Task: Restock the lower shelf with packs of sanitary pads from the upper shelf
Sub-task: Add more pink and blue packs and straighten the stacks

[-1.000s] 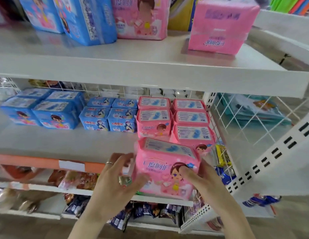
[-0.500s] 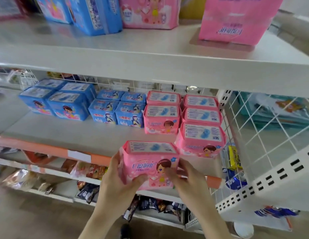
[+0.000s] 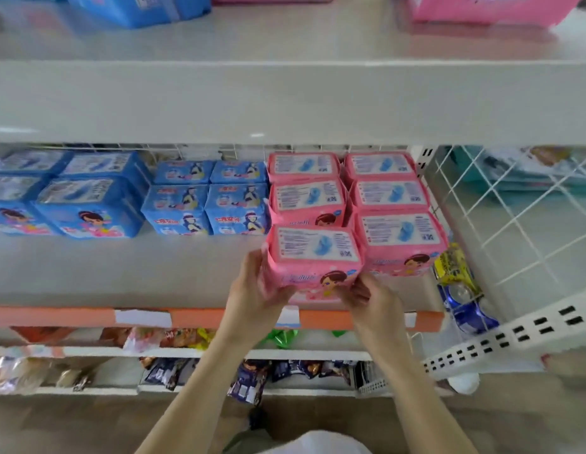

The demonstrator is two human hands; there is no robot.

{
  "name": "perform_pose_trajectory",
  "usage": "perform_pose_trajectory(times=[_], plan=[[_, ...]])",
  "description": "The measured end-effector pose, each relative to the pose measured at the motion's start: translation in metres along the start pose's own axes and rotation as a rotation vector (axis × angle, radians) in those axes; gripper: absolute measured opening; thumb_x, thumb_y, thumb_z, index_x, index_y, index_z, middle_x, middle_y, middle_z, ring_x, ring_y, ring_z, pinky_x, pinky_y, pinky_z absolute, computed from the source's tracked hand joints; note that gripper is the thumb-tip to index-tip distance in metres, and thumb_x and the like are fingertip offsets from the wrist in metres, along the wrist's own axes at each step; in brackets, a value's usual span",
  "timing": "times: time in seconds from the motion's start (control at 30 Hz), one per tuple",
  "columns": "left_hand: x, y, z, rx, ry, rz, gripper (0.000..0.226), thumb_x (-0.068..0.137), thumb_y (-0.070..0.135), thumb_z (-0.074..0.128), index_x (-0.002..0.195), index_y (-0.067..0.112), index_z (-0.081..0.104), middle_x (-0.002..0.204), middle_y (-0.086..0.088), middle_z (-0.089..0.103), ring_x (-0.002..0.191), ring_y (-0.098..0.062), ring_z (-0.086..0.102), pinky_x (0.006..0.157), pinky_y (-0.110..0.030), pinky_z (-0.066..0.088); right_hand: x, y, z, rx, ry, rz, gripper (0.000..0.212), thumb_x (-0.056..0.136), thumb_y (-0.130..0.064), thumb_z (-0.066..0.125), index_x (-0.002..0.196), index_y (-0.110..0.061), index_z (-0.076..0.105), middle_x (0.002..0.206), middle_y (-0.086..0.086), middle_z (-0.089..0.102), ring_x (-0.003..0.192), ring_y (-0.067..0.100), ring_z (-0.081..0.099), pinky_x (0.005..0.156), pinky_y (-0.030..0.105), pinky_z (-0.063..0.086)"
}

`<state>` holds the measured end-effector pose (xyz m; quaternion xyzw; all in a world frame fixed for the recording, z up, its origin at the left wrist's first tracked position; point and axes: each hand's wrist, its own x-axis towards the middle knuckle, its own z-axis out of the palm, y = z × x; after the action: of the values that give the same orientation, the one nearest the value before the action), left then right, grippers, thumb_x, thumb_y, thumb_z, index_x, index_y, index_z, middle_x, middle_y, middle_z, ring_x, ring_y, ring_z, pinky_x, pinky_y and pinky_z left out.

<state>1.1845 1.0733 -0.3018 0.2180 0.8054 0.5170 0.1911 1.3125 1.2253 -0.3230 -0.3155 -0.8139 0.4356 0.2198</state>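
A pink pack of sanitary pads point(image 3: 313, 257) stands on the lower shelf point(image 3: 121, 273), at the front of the left pink row. My left hand point(image 3: 255, 290) grips its left side and front. My right hand point(image 3: 370, 299) pinches its lower right front corner. Behind and beside it stand several more pink packs point(image 3: 396, 237) in two rows. On the upper shelf point(image 3: 285, 44) only the bottom edges of a large pink pack point(image 3: 481, 8) and a blue pack point(image 3: 138, 8) show.
Blue packs point(image 3: 88, 208) and smaller blue packs point(image 3: 206, 198) fill the lower shelf's left part. A white wire divider point(image 3: 514, 217) bounds the pink rows on the right. The shelf's orange front strip point(image 3: 72, 317) runs below my hands. Snack packets point(image 3: 174, 371) lie on shelves underneath.
Both hands have carried the pink pack up and forward onto the lower shelf, in front of the left pink row. The view has tilted downward.
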Motion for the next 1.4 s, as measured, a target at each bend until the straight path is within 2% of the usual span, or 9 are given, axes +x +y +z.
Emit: perform_pose_trajectory(times=[0.23, 0.4, 0.53, 0.7, 0.87, 1.03, 1.13, 1.2, 1.4], plan=[[0.033, -0.013, -0.002, 0.200, 0.004, 0.012, 0.051, 0.087, 0.025, 0.077, 0.130, 0.020, 0.050, 0.103, 0.010, 0.061, 0.102, -0.017, 0.058, 0.080, -0.034, 0.047, 0.021, 0.007, 0.023, -0.067, 0.210, -0.051, 0.016, 0.090, -0.021, 0.073, 0.100, -0.010, 0.076, 0.086, -0.004, 0.077, 0.075, 0.012, 0.071, 0.070, 0.032, 0.055], [0.057, -0.011, -0.005, 0.207, -0.039, 0.079, 0.051, 0.087, 0.020, 0.077, 0.131, 0.016, 0.051, 0.122, 0.006, 0.068, 0.114, -0.019, 0.062, 0.097, -0.046, 0.053, 0.033, -0.001, 0.028, -0.133, 0.310, 0.017, 0.019, 0.089, -0.026, 0.074, 0.089, -0.008, 0.079, 0.077, -0.001, 0.076, 0.063, 0.013, 0.064, 0.057, 0.019, 0.040], [0.070, -0.017, -0.005, 0.219, -0.048, 0.138, 0.044, 0.085, 0.021, 0.079, 0.117, 0.014, 0.049, 0.122, 0.005, 0.070, 0.109, -0.018, 0.067, 0.092, -0.046, 0.057, 0.046, -0.002, 0.030, -0.113, 0.287, 0.110, 0.019, 0.090, -0.027, 0.072, 0.088, -0.010, 0.080, 0.075, 0.000, 0.076, 0.066, 0.015, 0.069, 0.063, 0.028, 0.053], [0.080, -0.022, -0.002, 0.232, -0.053, 0.230, 0.046, 0.084, 0.021, 0.079, 0.114, 0.011, 0.046, 0.126, 0.000, 0.070, 0.109, -0.022, 0.069, 0.090, -0.046, 0.058, 0.054, -0.005, 0.029, -0.165, 0.310, 0.118, 0.017, 0.088, -0.021, 0.075, 0.095, -0.007, 0.079, 0.081, 0.001, 0.077, 0.069, 0.013, 0.067, 0.058, 0.003, 0.039], [0.078, -0.021, -0.002, 0.234, -0.051, 0.252, 0.046, 0.084, 0.023, 0.079, 0.112, 0.010, 0.045, 0.125, -0.001, 0.070, 0.106, -0.023, 0.069, 0.087, -0.044, 0.059, 0.056, -0.002, 0.027, -0.193, 0.278, 0.128, 0.022, 0.087, -0.029, 0.075, 0.096, -0.010, 0.080, 0.084, 0.005, 0.078, 0.074, 0.021, 0.073, 0.066, 0.035, 0.055], [0.065, -0.022, -0.006, 0.220, -0.062, 0.168, 0.062, 0.081, 0.030, 0.082, 0.128, 0.016, 0.045, 0.128, -0.001, 0.067, 0.108, -0.017, 0.064, 0.096, -0.044, 0.053, 0.030, -0.007, -0.003, -0.248, 0.261, 0.072, 0.031, 0.085, -0.053, 0.069, 0.072, -0.025, 0.074, 0.061, -0.011, 0.069, 0.054, 0.010, 0.062, 0.055, 0.031, 0.051], [0.051, -0.019, -0.002, 0.205, -0.018, 0.140, 0.085, 0.077, 0.041, 0.084, 0.142, 0.027, 0.031, 0.140, 0.000, 0.059, 0.126, -0.024, 0.057, 0.102, -0.051, 0.049, 0.016, 0.012, -0.032, -0.224, 0.594, 0.084, 0.055, 0.078, -0.069, 0.066, 0.101, -0.019, 0.063, 0.100, -0.001, 0.068, 0.097, 0.023, 0.064, 0.085, 0.026, 0.050], [0.044, -0.015, 0.004, 0.198, 0.017, 0.151, 0.094, 0.075, 0.044, 0.084, 0.145, 0.030, 0.024, 0.140, 0.000, 0.058, 0.125, -0.025, 0.057, 0.100, -0.048, 0.049, 0.024, 0.025, -0.046, -0.228, 0.579, 0.108, 0.084, 0.072, -0.070, 0.073, 0.136, -0.025, 0.044, 0.140, 0.005, 0.050, 0.137, 0.030, 0.041, 0.111, 0.053, 0.038], [0.048, 0.002, 0.026, 0.263, 0.164, 0.154, 0.091, 0.073, 0.049, 0.084, 0.144, 0.017, 0.036, 0.124, -0.004, 0.069, 0.103, -0.029, 0.068, 0.085, -0.042, 0.055, 0.045, 0.025, -0.034, -0.306, 0.352, 0.078, 0.097, 0.067, -0.057, 0.081, 0.150, -0.034, 0.036, 0.151, 0.023, 0.027, 0.140, 0.043, 0.033, 0.100, 0.063, 0.047]])
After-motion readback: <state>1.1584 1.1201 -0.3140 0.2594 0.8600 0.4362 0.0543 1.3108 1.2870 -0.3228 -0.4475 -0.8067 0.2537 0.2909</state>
